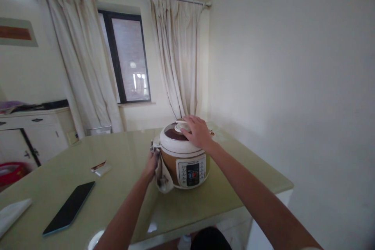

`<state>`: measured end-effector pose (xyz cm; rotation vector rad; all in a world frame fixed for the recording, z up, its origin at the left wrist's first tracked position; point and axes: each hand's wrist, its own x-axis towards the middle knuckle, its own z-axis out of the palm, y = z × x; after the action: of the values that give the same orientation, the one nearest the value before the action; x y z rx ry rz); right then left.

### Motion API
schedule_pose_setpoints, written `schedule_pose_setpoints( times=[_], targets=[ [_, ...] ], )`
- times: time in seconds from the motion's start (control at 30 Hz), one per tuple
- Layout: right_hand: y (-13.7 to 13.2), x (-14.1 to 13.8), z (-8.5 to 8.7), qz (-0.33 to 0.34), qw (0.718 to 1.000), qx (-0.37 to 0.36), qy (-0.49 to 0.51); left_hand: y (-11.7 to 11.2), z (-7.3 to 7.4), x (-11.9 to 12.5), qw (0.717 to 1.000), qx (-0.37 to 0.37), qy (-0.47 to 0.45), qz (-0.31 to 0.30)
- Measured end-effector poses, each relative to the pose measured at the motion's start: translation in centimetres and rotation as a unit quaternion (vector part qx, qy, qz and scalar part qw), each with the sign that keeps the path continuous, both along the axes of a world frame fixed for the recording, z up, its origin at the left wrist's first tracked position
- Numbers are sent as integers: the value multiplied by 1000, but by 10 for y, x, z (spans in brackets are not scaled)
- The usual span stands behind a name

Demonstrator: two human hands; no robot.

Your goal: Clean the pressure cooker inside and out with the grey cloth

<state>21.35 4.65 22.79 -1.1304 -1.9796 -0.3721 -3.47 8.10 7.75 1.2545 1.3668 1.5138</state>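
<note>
An electric pressure cooker (169, 163) stands upright on the table, with a white and dark lid and a control panel (191, 171) facing me. My right hand (199, 129) rests on the lid's top, its fingers over the white lid handle (179, 126). At the cooker's left side, my left hand (151, 163) is closed on a patterned cloth (163, 175), which hangs down against the cooker's body. The left fingertips are partly hidden behind the cloth.
A dark tablet (70, 208) lies on the green tabletop (123, 191) to the left. Beyond it is a small white packet (103, 168). Folded white paper (13, 215) sits at the left edge. A wall (293, 86) runs along the right.
</note>
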Motion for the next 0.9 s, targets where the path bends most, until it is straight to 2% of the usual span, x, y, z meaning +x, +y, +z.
schedule_pose_setpoints(
  times=[0.1, 0.17, 0.23, 0.33, 0.37, 0.43, 0.5, 0.57, 0.63, 0.67, 0.73, 0.8, 0.83, 0.9],
  targets=[
    [14, -2, -4, 18, 999, -42, 18, 31, 30, -4, 1000, 17, -10, 10],
    [16, -3, -7, 21, 998, -39, 33, 34, 33, -3, 999, 33, -8, 27],
    [14, -4, -8, 19, 998, -36, 43, 20, 22, -2, 998, 45, -5, 41],
    [11, -7, -6, 14, 998, -37, 48, -24, -11, 3, 995, 75, 25, 67],
    [10, -8, -5, 12, 998, -36, 50, -40, -22, 8, 989, 104, 63, 89],
    [10, -8, -5, 12, 998, -34, 51, -66, -38, 25, 965, 164, 146, 140],
    [10, -7, -6, 16, 998, -31, 52, -80, -39, 47, 924, 249, 206, 204],
    [10, -3, -8, 28, 998, -31, 52, -82, -22, 66, 881, 321, 247, 242],
    [12, 1, -8, 45, 997, -35, 49, -77, 10, 75, 861, 343, 284, 246],
    [13, 3, -7, 52, 997, -40, 48, -71, 30, 74, 863, 327, 302, 239],
    [14, 6, -3, 56, 996, -59, 48, -56, 71, 62, 888, 231, 336, 213],
    [14, 8, 4, 50, 994, -84, 45, -33, 105, 42, 908, 125, 360, 173],
    [14, 9, 8, 48, 994, -96, 37, -20, 118, 31, 912, 88, 374, 143],
    [13, 11, 16, 45, 992, -114, 15, 5, 133, 13, 917, 37, 385, 97]
  ],
)
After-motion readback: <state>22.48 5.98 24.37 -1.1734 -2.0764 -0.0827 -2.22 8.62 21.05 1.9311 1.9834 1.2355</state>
